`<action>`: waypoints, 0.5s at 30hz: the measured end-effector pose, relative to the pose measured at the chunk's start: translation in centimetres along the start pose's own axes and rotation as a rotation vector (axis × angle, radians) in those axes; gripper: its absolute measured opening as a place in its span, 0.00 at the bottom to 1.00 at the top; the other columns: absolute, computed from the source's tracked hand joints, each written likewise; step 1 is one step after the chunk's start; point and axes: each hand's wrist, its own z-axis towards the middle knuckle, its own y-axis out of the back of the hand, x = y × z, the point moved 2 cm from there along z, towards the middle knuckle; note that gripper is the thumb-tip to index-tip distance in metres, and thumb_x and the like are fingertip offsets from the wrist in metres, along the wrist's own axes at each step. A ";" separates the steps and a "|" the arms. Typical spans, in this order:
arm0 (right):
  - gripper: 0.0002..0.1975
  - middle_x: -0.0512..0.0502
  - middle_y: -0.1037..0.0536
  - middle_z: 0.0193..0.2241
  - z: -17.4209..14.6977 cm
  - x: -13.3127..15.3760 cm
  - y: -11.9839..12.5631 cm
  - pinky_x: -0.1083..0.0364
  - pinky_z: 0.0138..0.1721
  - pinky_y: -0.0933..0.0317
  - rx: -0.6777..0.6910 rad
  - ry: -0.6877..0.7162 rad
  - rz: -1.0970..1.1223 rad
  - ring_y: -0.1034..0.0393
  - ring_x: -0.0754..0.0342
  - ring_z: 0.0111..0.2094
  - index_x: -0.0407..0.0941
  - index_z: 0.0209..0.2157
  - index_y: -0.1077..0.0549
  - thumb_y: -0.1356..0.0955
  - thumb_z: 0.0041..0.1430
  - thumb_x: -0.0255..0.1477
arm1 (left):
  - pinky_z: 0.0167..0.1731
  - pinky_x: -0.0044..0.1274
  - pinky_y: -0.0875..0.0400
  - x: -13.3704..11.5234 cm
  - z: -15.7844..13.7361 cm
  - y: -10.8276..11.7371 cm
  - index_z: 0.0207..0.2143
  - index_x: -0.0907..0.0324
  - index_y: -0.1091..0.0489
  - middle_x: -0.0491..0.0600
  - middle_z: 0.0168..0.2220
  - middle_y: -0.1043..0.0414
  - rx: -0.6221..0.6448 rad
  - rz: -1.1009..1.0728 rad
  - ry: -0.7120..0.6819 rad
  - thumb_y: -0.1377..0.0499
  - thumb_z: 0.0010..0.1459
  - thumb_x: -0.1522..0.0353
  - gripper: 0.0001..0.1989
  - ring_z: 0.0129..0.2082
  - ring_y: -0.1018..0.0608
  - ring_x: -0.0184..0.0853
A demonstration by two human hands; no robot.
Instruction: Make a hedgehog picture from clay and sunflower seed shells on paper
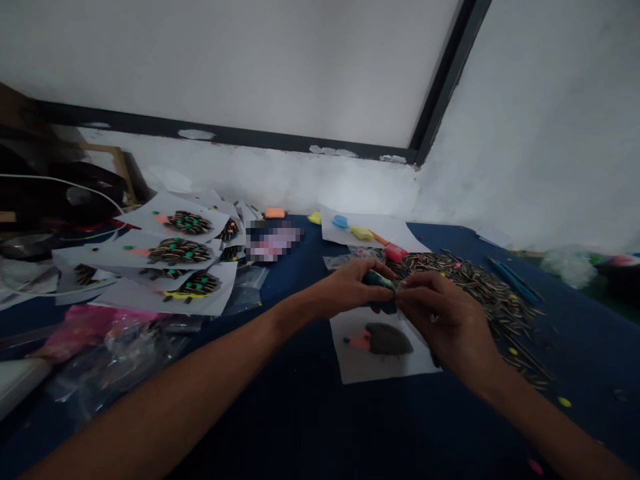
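My left hand (350,290) is closed around a small dark green pack of modelling clay (379,280). From the other side, my right hand (447,320) pinches at the end of the pack, where a bit of clear wrapper seems to show. Both hands hover over a white sheet (357,367) bearing a hedgehog shape, with a dark grey clay body (393,339) and a pink face (360,339). Past my right hand spreads a heap of striped sunflower seeds (500,300), dotted with small coloured clay bits.
Finished-looking hedgehog sheets (220,303) are piled at the left, near crumpled clear bags (125,360). Blue, yellow and red clay packs (395,252) lie on paper at the back. An orange pack (275,213) sits by the wall. Blue tweezers-like tool (515,280) borders the seeds.
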 end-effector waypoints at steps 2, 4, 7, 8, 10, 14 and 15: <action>0.06 0.41 0.26 0.40 0.1 0.3 0.1 0.53 0.32 0.34 -0.052 0.072 -0.092 0.28 0.49 0.37 0.45 0.33 0.25 0.34 0.60 0.27 | 0.32 0.22 0.31 0.2 0.1 -0.1 0.43 0.65 0.35 0.46 0.29 0.31 -0.004 -0.034 0.000 0.41 0.55 0.76 0.12 0.28 0.27 0.26; 0.05 0.40 0.27 0.41 0.0 0.4 0.1 0.53 0.32 0.34 -0.075 0.129 -0.132 0.27 0.50 0.38 0.45 0.33 0.26 0.34 0.60 0.25 | 0.31 0.22 0.31 0.4 0.2 -0.1 0.43 0.65 0.35 0.47 0.30 0.30 -0.004 -0.064 0.000 0.40 0.55 0.76 0.12 0.27 0.27 0.25; 0.04 0.40 0.26 0.42 -0.1 0.3 0.0 0.55 0.31 0.34 -0.091 0.191 -0.160 0.27 0.51 0.37 0.44 0.33 0.27 0.34 0.58 0.23 | 0.30 0.21 0.31 0.6 0.3 -0.2 0.43 0.66 0.34 0.47 0.30 0.30 -0.017 -0.056 0.018 0.40 0.54 0.77 0.13 0.26 0.27 0.25; 0.04 0.40 0.26 0.41 -0.2 0.2 -0.1 0.55 0.31 0.35 -0.090 0.201 -0.165 0.27 0.50 0.37 0.44 0.33 0.27 0.33 0.58 0.23 | 0.29 0.20 0.31 0.5 0.3 -0.2 0.43 0.66 0.34 0.47 0.29 0.30 -0.018 -0.044 0.024 0.40 0.54 0.77 0.13 0.26 0.27 0.25; 0.04 0.41 0.26 0.41 -0.3 0.1 -0.2 0.55 0.30 0.35 -0.084 0.203 -0.173 0.27 0.51 0.36 0.44 0.33 0.27 0.33 0.56 0.23 | 0.28 0.20 0.32 0.5 0.2 -0.3 0.42 0.66 0.33 0.47 0.29 0.30 -0.014 -0.026 0.023 0.40 0.54 0.77 0.12 0.26 0.27 0.26; 0.05 0.42 0.26 0.40 -0.3 0.3 -0.1 0.56 0.26 0.37 -0.085 0.165 -0.114 0.27 0.52 0.33 0.45 0.34 0.27 0.32 0.55 0.22 | 0.27 0.20 0.33 0.3 0.1 -0.4 0.41 0.65 0.32 0.46 0.27 0.31 -0.032 -0.063 0.042 0.40 0.52 0.78 0.12 0.25 0.28 0.26; 0.05 0.43 0.26 0.40 -0.2 0.4 0.1 0.56 0.25 0.37 -0.101 0.123 -0.055 0.27 0.52 0.34 0.45 0.33 0.27 0.32 0.55 0.22 | 0.27 0.20 0.33 0.2 0.1 -0.3 0.41 0.65 0.32 0.45 0.26 0.31 -0.047 -0.078 0.055 0.41 0.52 0.78 0.12 0.24 0.29 0.26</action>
